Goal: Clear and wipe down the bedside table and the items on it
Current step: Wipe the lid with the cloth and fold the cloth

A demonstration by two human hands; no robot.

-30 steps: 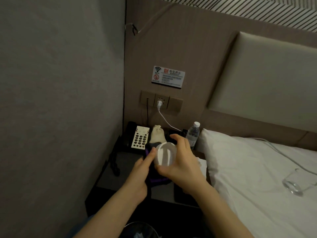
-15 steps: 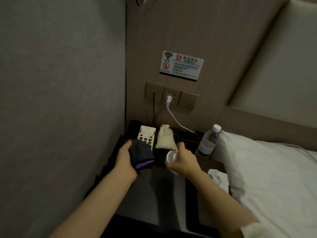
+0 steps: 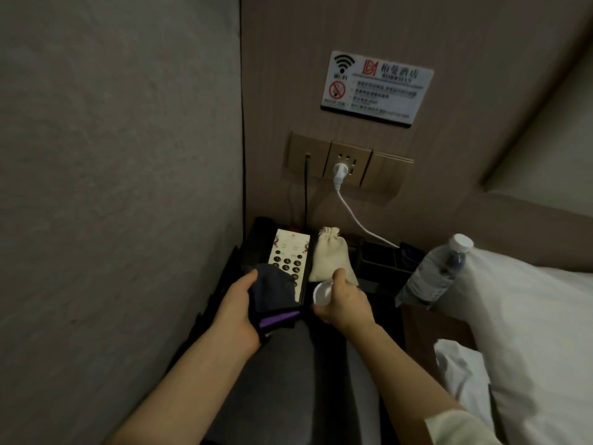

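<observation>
While the dark cloth (image 3: 274, 292) with its purple edge is gripped in the left hand (image 3: 239, 311), a small white round lid-like object (image 3: 322, 294) is held in the curled fingers of the right hand (image 3: 345, 303), at 3 o'clock of the cloth and just beside it. The cloth is laid over the lower end of the white phone keypad (image 3: 290, 252). A beige drawstring pouch (image 3: 330, 256) is seen at 12 o'clock of the right hand, touching its thumb. The grey-topped desk (image 3: 288, 380) is wedged between a grey wall and the bed's white pillow (image 3: 529, 332). A water bottle (image 3: 433, 274) is leaned on the pillow. A white plug (image 3: 340, 171) is seated in the socket. On the wall sign (image 3: 377, 88), "WI-FI" and a no-smoking symbol are legible; the rest is blurred.
</observation>
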